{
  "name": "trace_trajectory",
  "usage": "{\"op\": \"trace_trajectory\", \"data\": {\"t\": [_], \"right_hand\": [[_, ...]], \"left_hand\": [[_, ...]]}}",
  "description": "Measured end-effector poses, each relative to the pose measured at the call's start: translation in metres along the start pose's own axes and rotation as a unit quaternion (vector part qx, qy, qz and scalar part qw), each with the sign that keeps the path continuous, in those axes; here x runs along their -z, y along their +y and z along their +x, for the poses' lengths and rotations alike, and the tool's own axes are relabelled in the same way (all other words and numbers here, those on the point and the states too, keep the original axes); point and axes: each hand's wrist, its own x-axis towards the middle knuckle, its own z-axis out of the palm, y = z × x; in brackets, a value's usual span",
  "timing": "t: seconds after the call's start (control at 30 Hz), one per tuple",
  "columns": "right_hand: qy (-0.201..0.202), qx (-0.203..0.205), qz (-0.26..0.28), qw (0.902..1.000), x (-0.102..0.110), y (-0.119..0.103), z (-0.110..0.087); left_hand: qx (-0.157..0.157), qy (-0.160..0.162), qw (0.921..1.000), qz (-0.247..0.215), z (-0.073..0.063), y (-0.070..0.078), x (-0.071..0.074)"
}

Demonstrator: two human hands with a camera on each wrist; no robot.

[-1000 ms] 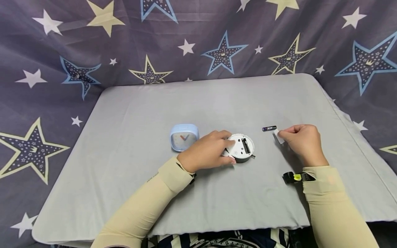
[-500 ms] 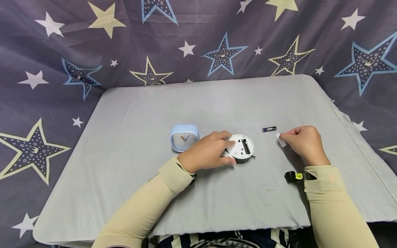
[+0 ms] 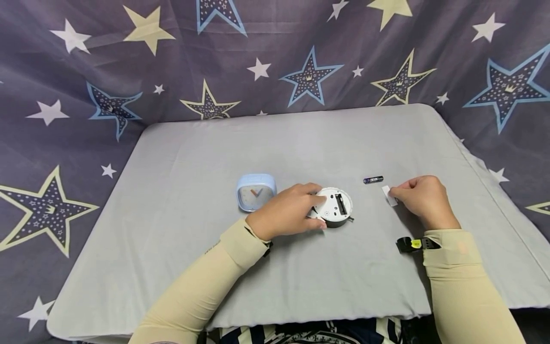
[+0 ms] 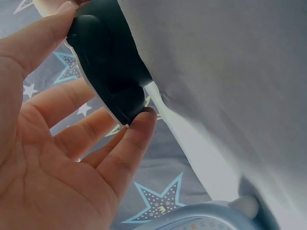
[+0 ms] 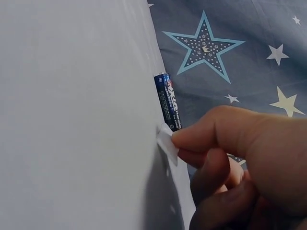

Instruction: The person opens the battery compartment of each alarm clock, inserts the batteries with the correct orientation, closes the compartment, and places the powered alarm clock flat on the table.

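Note:
My left hand (image 3: 285,212) grips the edge of a round clock movement (image 3: 330,207), its white back facing up and its slim battery slot uncovered. In the left wrist view the movement's dark side (image 4: 103,57) sits between thumb and fingers. My right hand (image 3: 423,200) pinches a small white strip, which looks like a battery cover (image 3: 389,196), between thumb and forefinger. Just beyond that piece a dark blue battery (image 3: 373,179) lies on the table; in the right wrist view the battery (image 5: 168,100) shows printed lettering. Left of the left hand stands a light blue clock case (image 3: 256,192).
A grey cloth covers the table (image 3: 193,167). Behind it and along both sides hangs a dark curtain (image 3: 275,86) patterned with stars. A black strap with a yellow-green part (image 3: 416,244) sticks out from the right wrist.
The right hand has drawn the small white cover slightly right and toward me, leaving a gap from the battery. The left hand and the clock movement have stayed in place.

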Motion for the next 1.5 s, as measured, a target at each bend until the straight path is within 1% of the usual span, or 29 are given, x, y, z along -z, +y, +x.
{"op": "trace_trajectory", "data": {"t": [0.17, 0.33, 0.4, 0.47, 0.6, 0.7, 0.83, 0.93, 1.03, 1.13, 1.23, 1.5], "right_hand": [[-0.007, 0.006, 0.003, 1.0, 0.0, 0.001, 0.001], [-0.012, 0.023, 0.001, 0.9997, 0.002, -0.002, 0.001], [-0.01, 0.044, -0.007, 0.999, 0.004, -0.005, 0.0], [-0.002, 0.076, -0.016, 0.997, 0.006, -0.012, 0.001], [0.009, 0.145, -0.035, 0.9887, 0.009, -0.03, 0.006], [0.001, 0.178, -0.057, 0.9823, 0.01, -0.042, 0.015], [-0.034, 0.215, -0.099, 0.971, 0.007, -0.05, 0.029], [-0.075, 0.234, -0.125, 0.9612, 0.004, -0.053, 0.038], [-0.107, 0.243, -0.138, 0.9542, 0.0, -0.055, 0.044], [-0.123, 0.244, -0.135, 0.9525, -0.005, -0.054, 0.046], [-0.119, 0.243, -0.121, 0.955, -0.009, -0.052, 0.047], [-0.085, 0.254, -0.1, 0.9583, -0.012, -0.046, 0.046]], "left_hand": [[0.0, -0.002, 1.0, -0.007, 0.0, 0.0, 0.0], [0.003, -0.003, 1.0, -0.008, 0.0, -0.002, 0.0], [0.004, -0.006, 0.9999, -0.008, 0.0, -0.002, 0.0], [0.005, -0.006, 0.9999, -0.009, -0.001, -0.003, 0.0], [0.004, -0.003, 1.0, -0.008, -0.003, -0.003, 0.001], [-0.001, -0.005, 0.9999, -0.009, -0.004, -0.003, 0.0], [-0.003, -0.011, 0.9998, -0.015, -0.003, -0.001, -0.002], [-0.002, -0.013, 0.9998, -0.016, -0.001, 0.0, -0.003], [-0.002, -0.012, 0.9999, -0.012, 0.0, 0.001, -0.002], [-0.002, -0.011, 0.9999, -0.012, 0.001, 0.0, -0.002], [-0.001, -0.01, 0.9998, -0.016, 0.0, 0.0, -0.001], [-0.003, -0.004, 0.9999, -0.016, 0.001, 0.0, 0.001]]}}
